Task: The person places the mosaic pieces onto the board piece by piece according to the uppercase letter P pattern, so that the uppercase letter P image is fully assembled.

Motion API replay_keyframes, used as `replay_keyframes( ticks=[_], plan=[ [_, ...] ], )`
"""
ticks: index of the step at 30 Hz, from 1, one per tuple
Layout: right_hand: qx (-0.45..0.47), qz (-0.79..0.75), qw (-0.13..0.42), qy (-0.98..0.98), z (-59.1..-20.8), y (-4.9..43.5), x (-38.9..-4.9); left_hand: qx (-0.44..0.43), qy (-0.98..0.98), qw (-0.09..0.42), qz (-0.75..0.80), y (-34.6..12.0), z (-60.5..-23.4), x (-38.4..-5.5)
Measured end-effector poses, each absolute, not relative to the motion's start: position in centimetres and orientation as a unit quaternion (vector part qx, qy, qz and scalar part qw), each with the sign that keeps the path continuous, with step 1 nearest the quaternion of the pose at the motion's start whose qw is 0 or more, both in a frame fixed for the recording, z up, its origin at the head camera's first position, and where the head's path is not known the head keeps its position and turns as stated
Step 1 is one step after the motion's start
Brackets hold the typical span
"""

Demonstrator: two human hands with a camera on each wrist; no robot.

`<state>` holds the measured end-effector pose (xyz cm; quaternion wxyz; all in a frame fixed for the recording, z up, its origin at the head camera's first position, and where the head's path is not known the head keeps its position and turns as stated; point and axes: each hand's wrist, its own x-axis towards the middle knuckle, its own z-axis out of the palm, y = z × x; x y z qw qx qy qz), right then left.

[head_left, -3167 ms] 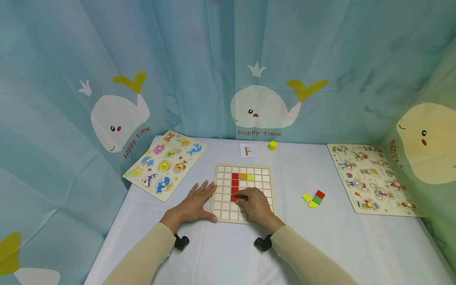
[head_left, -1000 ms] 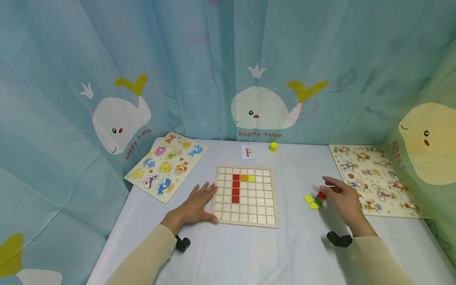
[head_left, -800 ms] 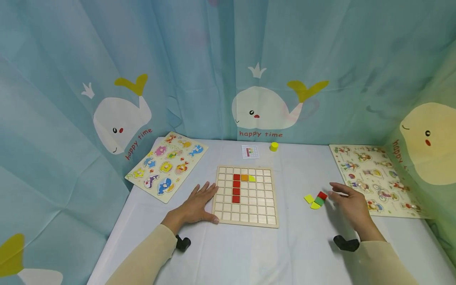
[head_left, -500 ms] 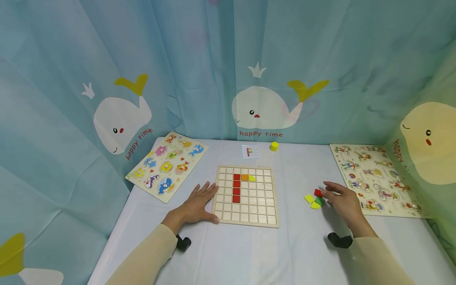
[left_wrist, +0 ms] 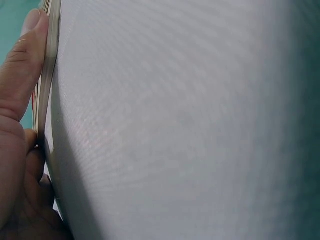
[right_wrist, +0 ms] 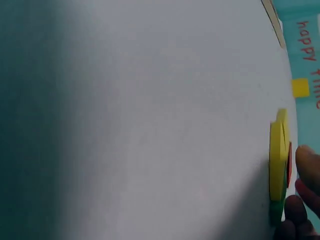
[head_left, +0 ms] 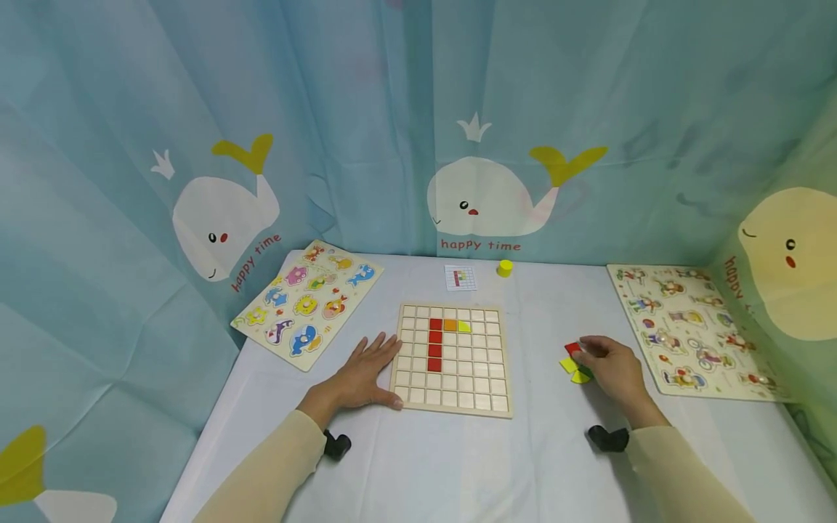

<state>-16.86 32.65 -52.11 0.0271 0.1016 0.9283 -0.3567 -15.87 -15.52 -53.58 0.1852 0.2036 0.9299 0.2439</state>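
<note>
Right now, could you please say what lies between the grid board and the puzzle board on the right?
The head view shows the loose tiles and the right hand there, with white cloth around.

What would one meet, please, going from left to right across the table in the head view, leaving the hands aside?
Cream rectangular sea-creature puzzle board, square pale wooden grid board, red square tile off the grid, cream rectangular puzzle board picturing people.
</note>
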Motion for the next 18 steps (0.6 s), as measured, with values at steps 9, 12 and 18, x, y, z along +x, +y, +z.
replay_keyframes(
  ticks=[9,12,18],
  plan=[
    [0.063,-0.334,0.03,0.94,-52.1,31.5,-17.8,0.208,0.929,0.176,0.251,-15.7,-53.6,-15.9],
    [0.053,-0.34,0.036,0.938,-52.1,31.4,-18.1,0.208,0.929,0.175,0.253,-15.7,-53.6,-15.9],
    [0.048,-0.363,0.059,0.929,-51.9,32.5,-17.9,0.207,0.928,0.18,0.253,-15.6,-53.5,-15.9]
  ],
)
